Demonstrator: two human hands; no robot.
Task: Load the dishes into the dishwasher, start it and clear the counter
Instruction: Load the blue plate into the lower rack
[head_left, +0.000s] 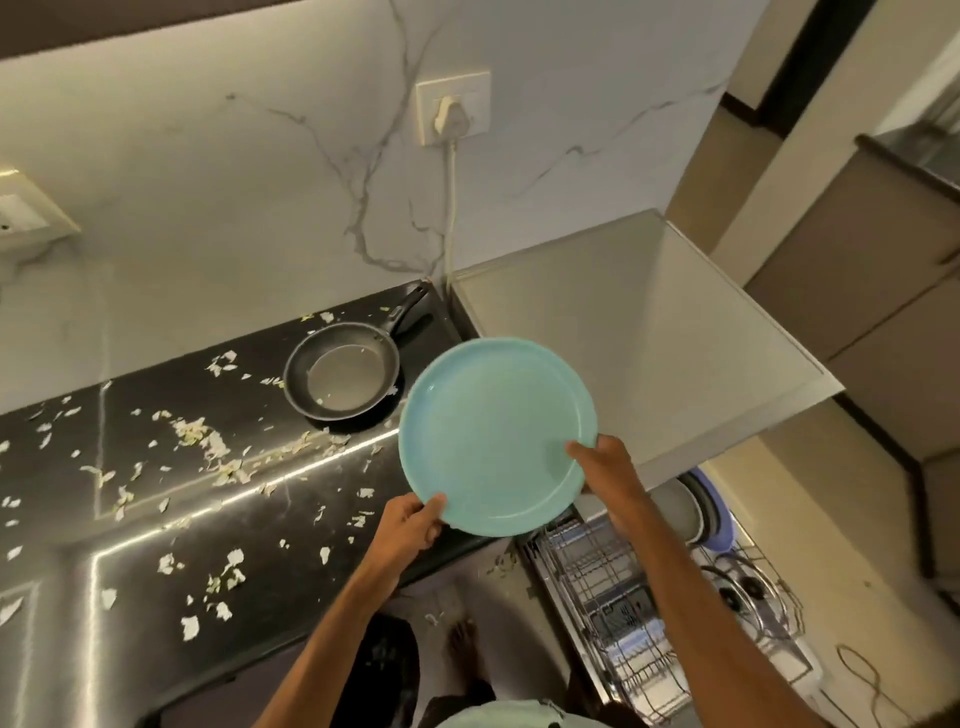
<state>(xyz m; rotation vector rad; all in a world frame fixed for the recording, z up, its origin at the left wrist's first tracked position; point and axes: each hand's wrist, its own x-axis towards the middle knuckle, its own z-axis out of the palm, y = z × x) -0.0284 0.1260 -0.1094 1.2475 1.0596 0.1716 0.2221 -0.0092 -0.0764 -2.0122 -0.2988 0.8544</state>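
I hold a light blue plate (493, 431) in the air over the counter's right end, face up and slightly tilted. My left hand (408, 525) grips its near-left rim, thumb on top. My right hand (610, 470) grips its right rim, thumb lying inside the plate. Below and to the right, the dishwasher's wire rack (618, 613) is pulled out, with plates (685, 512) standing at its far end. A black frying pan (343, 371) sits on the black counter (156, 519) just left of the plate, handle pointing to the back right.
Pale food scraps (218, 447) litter the counter. The dishwasher's grey top (623, 332) stands right of the counter. A plug and cable (452, 156) hang on the marble wall. A pot lid (748, 587) lies in the rack. My bare foot (462, 642) is on the floor.
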